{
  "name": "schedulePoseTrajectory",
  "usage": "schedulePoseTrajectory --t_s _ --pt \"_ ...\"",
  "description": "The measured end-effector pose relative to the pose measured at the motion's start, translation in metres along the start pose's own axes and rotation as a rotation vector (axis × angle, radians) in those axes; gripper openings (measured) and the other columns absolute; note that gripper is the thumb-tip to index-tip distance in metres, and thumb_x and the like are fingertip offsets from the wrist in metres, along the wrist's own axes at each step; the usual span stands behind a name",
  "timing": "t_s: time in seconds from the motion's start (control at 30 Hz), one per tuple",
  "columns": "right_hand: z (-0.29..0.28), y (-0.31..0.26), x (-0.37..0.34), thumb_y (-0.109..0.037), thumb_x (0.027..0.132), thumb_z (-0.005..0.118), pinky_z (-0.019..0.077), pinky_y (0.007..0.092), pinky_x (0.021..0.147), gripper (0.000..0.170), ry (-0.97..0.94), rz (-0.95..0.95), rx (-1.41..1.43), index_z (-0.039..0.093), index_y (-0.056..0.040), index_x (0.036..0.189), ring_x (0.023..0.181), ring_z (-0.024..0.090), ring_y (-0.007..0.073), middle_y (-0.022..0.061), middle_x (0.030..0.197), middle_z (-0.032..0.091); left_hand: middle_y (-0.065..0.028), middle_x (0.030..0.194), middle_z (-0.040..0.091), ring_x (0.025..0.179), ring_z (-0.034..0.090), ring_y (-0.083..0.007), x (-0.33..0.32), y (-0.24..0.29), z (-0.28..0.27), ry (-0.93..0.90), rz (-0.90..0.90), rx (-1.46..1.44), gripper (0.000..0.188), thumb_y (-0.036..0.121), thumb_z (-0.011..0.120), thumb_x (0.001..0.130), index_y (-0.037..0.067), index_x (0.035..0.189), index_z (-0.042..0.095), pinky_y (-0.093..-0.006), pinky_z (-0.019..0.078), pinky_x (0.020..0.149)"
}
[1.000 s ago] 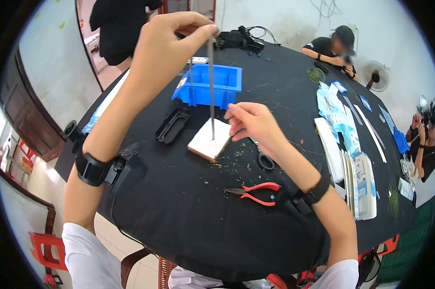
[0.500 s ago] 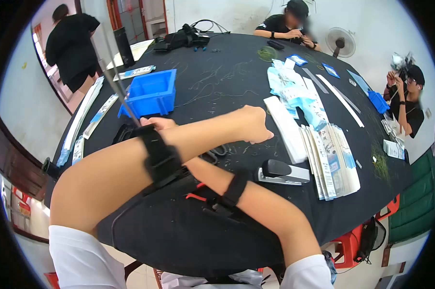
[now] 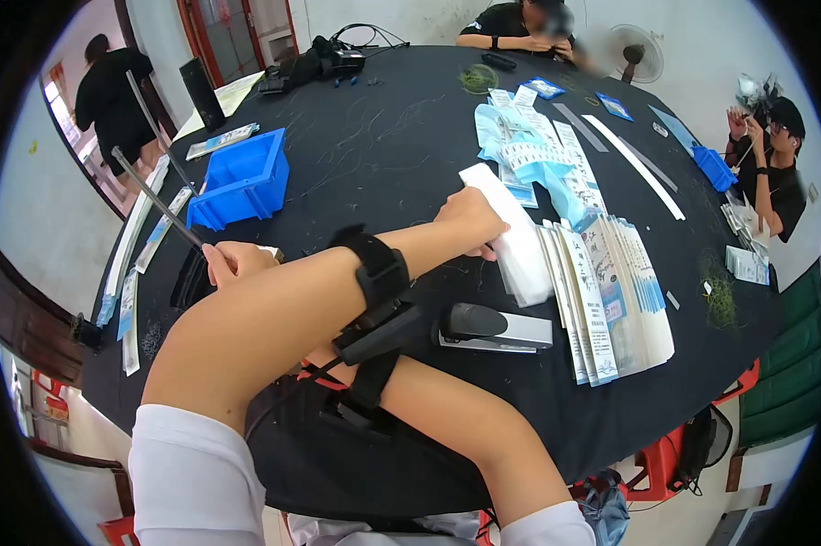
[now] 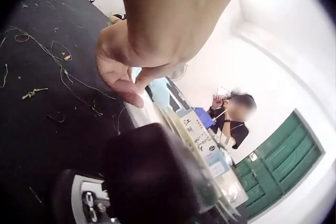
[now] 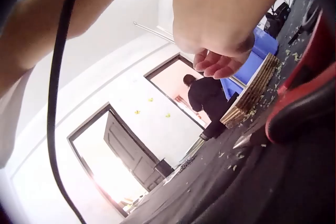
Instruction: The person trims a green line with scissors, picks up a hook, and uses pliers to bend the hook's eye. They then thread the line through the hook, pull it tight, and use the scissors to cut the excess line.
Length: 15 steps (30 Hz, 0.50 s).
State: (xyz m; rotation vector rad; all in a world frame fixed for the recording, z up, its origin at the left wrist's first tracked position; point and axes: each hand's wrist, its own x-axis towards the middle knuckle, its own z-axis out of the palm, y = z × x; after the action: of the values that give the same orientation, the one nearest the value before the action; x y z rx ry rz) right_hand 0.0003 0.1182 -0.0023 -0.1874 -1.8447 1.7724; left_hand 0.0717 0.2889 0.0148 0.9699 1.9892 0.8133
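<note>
1. Head view: I have the left arm crossing over the right, hiding part of the right forearm. The left hand (image 3: 469,220) touches the edge of a stack of white, glossy plastic sleeves (image 3: 512,244); some of its fingers are hidden from me.
2. Same view: the right hand (image 3: 242,262) is clamped on a slim, smooth metal rod (image 3: 160,200), which tilts up and away, left of the ribbed blue plastic bin (image 3: 266,187). A black tray (image 3: 188,278) is mostly covered. A black and silver stapler (image 3: 497,328) lies near the sleeves.
3. Left wrist view: finger and thumb curl close together at the stack's end, but I cannot tell whether they pinch it. A blurred dark shape (image 4: 149,171) blocks the rest; wispy fibres (image 4: 63,71) curl over the cloth.
4. Right wrist view: bent fingers surround the rod, whose lower end meets a rough, layered block (image 5: 252,92). Red-handled pliers (image 5: 302,95) are cut off at the edge.
</note>
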Motion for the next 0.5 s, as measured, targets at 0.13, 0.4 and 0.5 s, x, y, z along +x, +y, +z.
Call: schedulePoseTrajectory --t_s 0.13,0.4,0.5 --pt "-0.004 -0.002 0.000 -0.028 0.091 0.050 0.0345 0.0303 0.044 0.039 -0.022 -0.032 -0.016 0.054 -0.0049 0.060 0.043 0.048 0.0117 0.0037 0.048 0.049 -0.0117 0.075 0.066 0.052 0.061 -0.0157 0.000 0.003 -0.012 -0.133 -0.117 -0.051 0.019 0.010 0.065 0.078 -0.003 0.090 0.061 -0.0259 0.0463 0.046" --pt "0.011 -0.019 0.007 -0.032 0.092 0.050 0.0346 0.0261 0.045 0.039 0.089 0.123 -0.282 0.055 -0.0053 0.064 0.047 0.045 0.0087 0.0021 0.053 0.048 -0.0103 0.077 0.063 0.061 0.058 -0.0166 -0.030 0.012 -0.061 -0.237 0.020 -0.542 0.012 0.008 0.060 0.079 0.000 0.087 0.058 -0.0301 0.0493 0.053" --pt "-0.007 0.008 0.014 -0.035 0.093 0.049 0.0357 0.0242 0.046 0.040 -0.119 -0.009 0.219 0.057 -0.0044 0.068 0.049 0.046 0.0083 0.0019 0.056 0.049 -0.0110 0.080 0.065 0.060 0.057 -0.0159 -0.022 0.020 -0.066 -0.096 0.264 -0.801 0.015 0.011 0.057 0.082 0.001 0.095 0.056 -0.0297 0.0486 0.051"
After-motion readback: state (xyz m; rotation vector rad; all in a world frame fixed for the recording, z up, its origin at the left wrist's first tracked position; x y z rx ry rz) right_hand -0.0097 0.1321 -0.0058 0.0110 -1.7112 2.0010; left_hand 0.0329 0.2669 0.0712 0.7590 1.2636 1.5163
